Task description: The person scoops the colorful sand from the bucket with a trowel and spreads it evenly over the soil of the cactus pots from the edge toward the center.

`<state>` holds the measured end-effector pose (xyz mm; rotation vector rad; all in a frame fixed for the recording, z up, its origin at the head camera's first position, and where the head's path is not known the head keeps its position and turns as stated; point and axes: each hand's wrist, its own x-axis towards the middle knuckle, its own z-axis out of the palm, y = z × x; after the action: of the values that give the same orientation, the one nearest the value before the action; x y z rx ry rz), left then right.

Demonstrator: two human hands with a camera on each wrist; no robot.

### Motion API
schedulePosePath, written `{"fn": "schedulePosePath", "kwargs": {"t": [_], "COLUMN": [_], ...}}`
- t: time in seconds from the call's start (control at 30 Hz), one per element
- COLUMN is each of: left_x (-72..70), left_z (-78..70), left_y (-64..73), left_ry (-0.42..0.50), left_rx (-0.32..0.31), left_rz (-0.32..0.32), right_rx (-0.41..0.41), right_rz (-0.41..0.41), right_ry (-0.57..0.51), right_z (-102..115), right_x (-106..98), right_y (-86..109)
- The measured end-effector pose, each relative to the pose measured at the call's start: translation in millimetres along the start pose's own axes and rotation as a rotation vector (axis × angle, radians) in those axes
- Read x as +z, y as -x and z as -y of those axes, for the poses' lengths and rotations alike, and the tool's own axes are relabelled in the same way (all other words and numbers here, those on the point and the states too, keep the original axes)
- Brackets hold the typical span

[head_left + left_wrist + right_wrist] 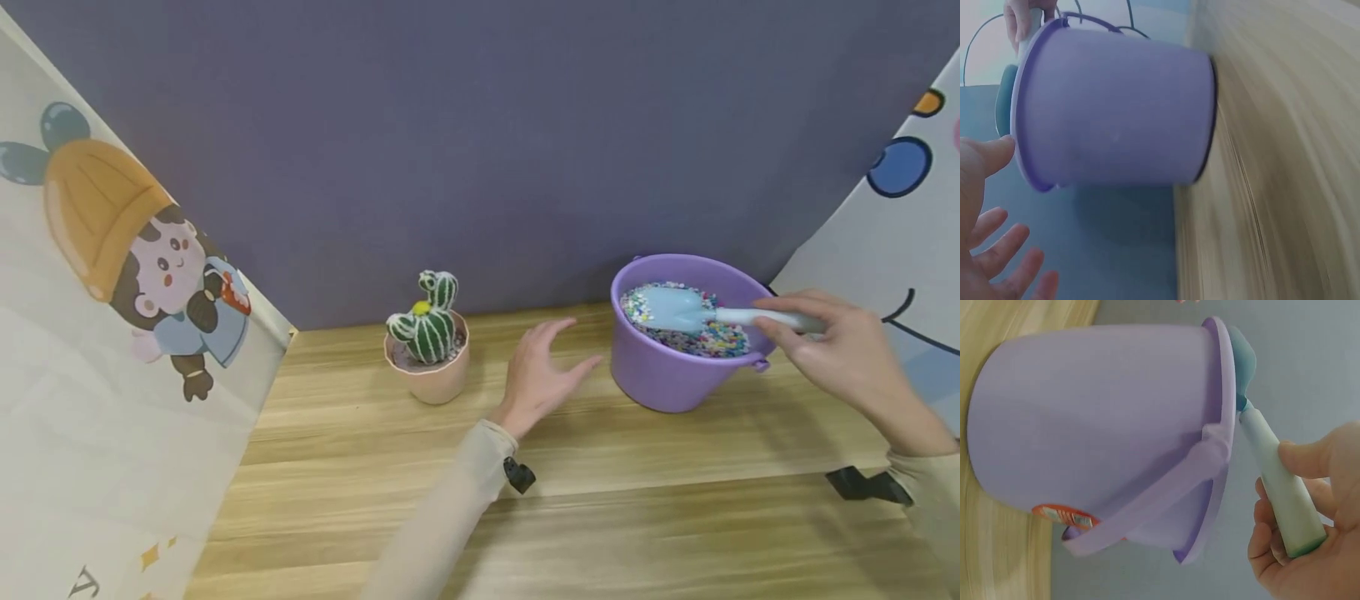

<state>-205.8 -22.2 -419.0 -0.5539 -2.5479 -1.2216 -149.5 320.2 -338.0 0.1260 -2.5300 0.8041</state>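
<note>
My right hand (847, 346) grips the pale handle of a light blue toy shovel (675, 308). The shovel's blade lies over the mouth of a purple bucket (660, 383), with some multicoloured beads (708, 340) on the blade and many more in the bucket. In the right wrist view, fingers and thumb wrap the shovel handle (1285, 487). Left of the bucket, my left hand (536, 375) is held with thumb and fingers spread, holding nothing. The left wrist view shows its thumb close to the bucket's rim (1019, 119); whether they touch I cannot tell.
A potted toy cactus (431, 333) in a pinkish pot (438, 385) stands left of my left hand. The bucket's handle (1147, 494) hangs down its side. A grey-blue panel (480, 167) rises behind the wooden table (360, 467), and printed white panels (112, 467) flank it.
</note>
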Motion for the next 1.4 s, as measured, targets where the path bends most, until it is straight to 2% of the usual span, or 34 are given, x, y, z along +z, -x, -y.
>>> {"fn": "schedulePosePath", "kwargs": {"t": [0.3, 0.53, 0.6, 0.87, 1.0, 1.23, 1.4], "left_x": [-25.5, -43.6, -49.0, -69.4, -76.6, -87.3, -91.6], "left_z": [24.4, 36.7, 40.8, 55.7, 61.0, 79.3, 92.3], "left_y": [13.7, 31.0, 36.0, 53.1, 57.2, 63.3, 68.3], "left_ry": [-0.020, 0.005, -0.002, 0.018, 0.052, 0.037, 0.028], "left_rx": [0.036, 0.021, 0.039, 0.129, 0.179, 0.272, 0.283], "left_rz": [-0.024, -0.052, -0.071, -0.215, -0.282, -0.466, -0.557], "right_rx": [-0.012, -0.087, -0.116, -0.173, -0.198, -0.195, -0.172], "right_rz": [0.030, 0.005, -0.011, 0.015, -0.008, -0.013, 0.026], "right_ry": [-0.042, -0.114, -0.127, -0.090, -0.128, -0.176, -0.193], "right_z": [14.7, 24.3, 27.0, 41.8, 46.4, 55.7, 63.0], "right_x": [9.1, 22.0, 25.5, 36.3, 42.6, 48.5, 52.8], "right_y": [1.3, 6.2, 7.3, 10.1, 11.3, 9.3, 9.3]}}
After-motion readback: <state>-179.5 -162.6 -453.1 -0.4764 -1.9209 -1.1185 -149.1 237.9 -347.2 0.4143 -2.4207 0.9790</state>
